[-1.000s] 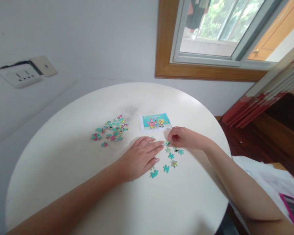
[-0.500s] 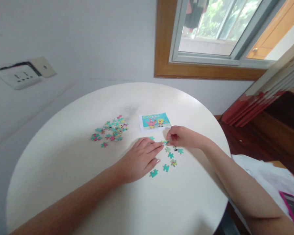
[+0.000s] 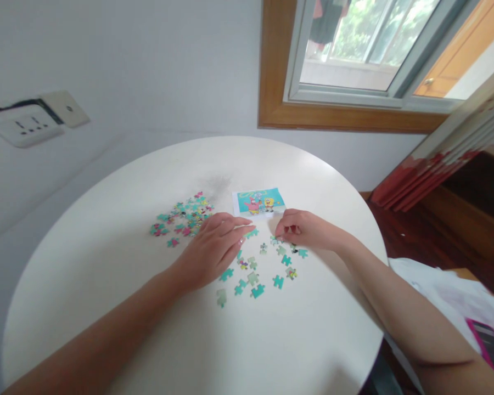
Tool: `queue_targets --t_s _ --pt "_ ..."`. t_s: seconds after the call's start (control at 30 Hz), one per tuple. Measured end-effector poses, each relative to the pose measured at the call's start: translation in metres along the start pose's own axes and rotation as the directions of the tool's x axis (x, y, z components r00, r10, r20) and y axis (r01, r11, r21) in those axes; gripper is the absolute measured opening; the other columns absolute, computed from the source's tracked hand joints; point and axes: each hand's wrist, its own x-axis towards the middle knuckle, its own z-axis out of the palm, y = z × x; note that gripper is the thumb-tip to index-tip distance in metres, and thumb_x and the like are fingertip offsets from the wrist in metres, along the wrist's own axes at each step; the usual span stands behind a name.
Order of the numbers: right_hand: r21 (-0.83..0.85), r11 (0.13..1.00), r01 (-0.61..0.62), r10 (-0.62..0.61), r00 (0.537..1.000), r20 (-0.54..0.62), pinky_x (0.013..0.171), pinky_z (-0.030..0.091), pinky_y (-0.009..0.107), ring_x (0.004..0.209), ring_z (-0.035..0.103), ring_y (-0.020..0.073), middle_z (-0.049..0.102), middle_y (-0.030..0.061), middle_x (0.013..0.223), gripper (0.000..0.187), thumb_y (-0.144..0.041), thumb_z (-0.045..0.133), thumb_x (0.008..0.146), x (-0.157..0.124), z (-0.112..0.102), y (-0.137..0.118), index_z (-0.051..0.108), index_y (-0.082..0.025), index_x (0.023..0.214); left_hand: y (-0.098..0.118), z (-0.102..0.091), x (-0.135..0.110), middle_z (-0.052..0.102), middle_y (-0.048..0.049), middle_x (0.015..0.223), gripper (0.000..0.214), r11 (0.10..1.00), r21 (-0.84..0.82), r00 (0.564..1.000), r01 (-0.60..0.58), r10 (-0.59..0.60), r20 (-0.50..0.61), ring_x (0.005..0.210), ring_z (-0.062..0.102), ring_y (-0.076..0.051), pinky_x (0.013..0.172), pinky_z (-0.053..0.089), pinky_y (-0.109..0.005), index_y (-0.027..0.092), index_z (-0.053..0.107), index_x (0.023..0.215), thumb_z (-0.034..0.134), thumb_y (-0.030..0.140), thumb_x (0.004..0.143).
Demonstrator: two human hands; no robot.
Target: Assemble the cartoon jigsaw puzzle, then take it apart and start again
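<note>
My left hand [image 3: 214, 249] lies over the white table with its fingers stretched out, the tips by a teal jigsaw piece [image 3: 252, 233]. It is open and partly covers pieces beneath and behind it. My right hand [image 3: 299, 227] is closed, thumb and fingers pinched at a small pale-teal jigsaw piece [image 3: 274, 240] low on the table. Between and below the hands several loose jigsaw pieces are scattered, among them a teal piece [image 3: 257, 291], a pale green piece [image 3: 222, 298] and a yellow patterned piece [image 3: 291, 273].
A heap of mixed jigsaw pieces [image 3: 181, 216] lies left of the picture card [image 3: 259, 202], which shows cartoon figures. The round white table [image 3: 107, 274] stands against the wall below a window. A pink-edged phone [image 3: 489, 345] rests on white cloth at the right.
My left hand has drawn back to the left, away from the right hand, uncovering several pieces. My right hand has stayed nearly in place at its piece.
</note>
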Motion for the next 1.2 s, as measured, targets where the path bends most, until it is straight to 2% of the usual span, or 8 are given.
queue_targets --t_s 0.17,0.3,0.43,0.67,0.8,1.0,1.2 --pt "-0.009 1.0 0.02 -0.021 1.0 -0.004 0.067 0.044 0.023 0.065 0.053 0.0089 0.059 0.0028 0.085 0.015 -0.01 0.061 0.08 0.002 0.005 0.002 0.072 -0.018 0.086 -0.009 -0.001 -0.002 0.061 -0.0076 0.125 0.037 1.0 0.014 0.999 0.014 -0.013 -0.04 0.115 0.051 -0.024 0.107 0.034 -0.047 0.022 0.059 0.126 0.042 0.018 0.094" --pt "0.004 1.0 -0.009 0.009 0.998 -0.061 0.067 0.045 0.024 0.066 0.053 0.0098 0.06 0.0037 0.086 0.019 -0.01 0.056 0.081 0.001 0.003 0.0 0.072 -0.018 0.087 -0.014 -0.006 -0.002 0.062 -0.0078 0.121 0.033 0.998 0.048 0.996 0.043 -0.039 -0.082 0.114 0.051 -0.024 0.106 0.035 -0.046 0.02 0.06 0.122 0.041 0.019 0.095" --pt "0.0 1.0 -0.02 0.02 0.997 -0.07 0.067 0.045 0.024 0.066 0.054 0.0099 0.061 0.0047 0.087 0.021 -0.01 0.055 0.08 -0.001 0.0 -0.001 0.073 -0.017 0.088 -0.021 -0.01 -0.004 0.063 -0.0082 0.115 0.033 0.996 0.061 0.995 0.068 -0.063 -0.082 0.109 0.052 -0.024 0.102 0.037 -0.045 0.02 0.061 0.12 0.039 0.021 0.096" --pt "-0.021 0.999 -0.032 0.03 0.998 -0.058 0.067 0.046 0.025 0.069 0.057 0.0118 0.062 0.0056 0.088 0.022 -0.011 0.054 0.08 0.0 -0.001 0.004 0.073 -0.017 0.09 -0.026 0.001 -0.007 0.063 -0.0065 0.107 0.033 0.995 0.034 0.995 0.089 -0.088 -0.04 0.104 0.053 -0.023 0.106 0.034 -0.046 0.021 0.064 0.116 0.041 0.018 0.092" --pt "-0.044 0.998 -0.039 0.035 0.995 -0.09 0.068 0.045 0.025 0.072 0.056 0.0127 0.064 0.0052 0.089 0.02 -0.013 0.053 0.082 -0.001 -0.007 0.008 0.072 -0.018 0.09 -0.026 0.004 -0.008 0.063 -0.0059 0.105 0.032 0.996 0.029 0.995 0.087 -0.086 -0.047 0.102 0.054 -0.022 0.106 0.035 -0.046 0.021 0.064 0.113 0.043 0.015 0.09" --pt "-0.034 0.998 -0.061 0.054 0.982 -0.18 0.068 0.043 0.026 0.07 0.055 0.0129 0.063 0.0043 0.086 0.018 -0.013 0.054 0.082 -0.004 -0.013 0.015 0.071 -0.018 0.088 -0.032 -0.003 -0.008 0.063 -0.0069 0.104 0.032 0.989 0.076 0.988 0.124 -0.116 -0.097 0.102 0.054 -0.024 0.096 0.041 -0.045 0.021 0.066 0.109 0.044 0.013 0.087" --pt "-0.012 0.998 -0.067 0.064 0.984 -0.166 0.069 0.044 0.027 0.073 0.056 0.0136 0.065 0.0044 0.088 0.019 -0.014 0.054 0.081 -0.003 -0.011 0.019 0.071 -0.018 0.089 -0.046 -0.016 -0.012 0.061 -0.0064 0.103 0.031 0.974 0.113 0.967 0.199 -0.176 -0.185 0.102 0.053 -0.025 0.096 0.043 -0.046 0.021 0.066 0.106 0.044 0.014 0.086"
